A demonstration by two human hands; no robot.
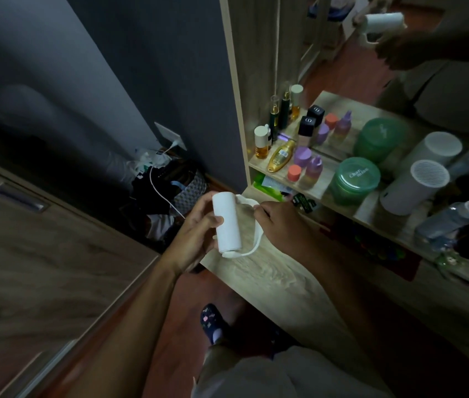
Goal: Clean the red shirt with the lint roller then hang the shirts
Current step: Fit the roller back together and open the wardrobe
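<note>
On my feed: 1 lint roller (pixel 226 222), white. The roll is a plain smooth cylinder, standing near upright and tilted slightly. A thin white handle (pixel 257 243) curves from the roll's top end down around to its bottom end (a loop-like frame, bowed out to the right). I see the left hand (pixel 196 231) wrapped round the roll, thumb across its front. The right hand (pixel 282 225) pinches the handle near its upper end. The roller is held in the air over the near corner of the light wood counter (pixel 270 280).
</note>
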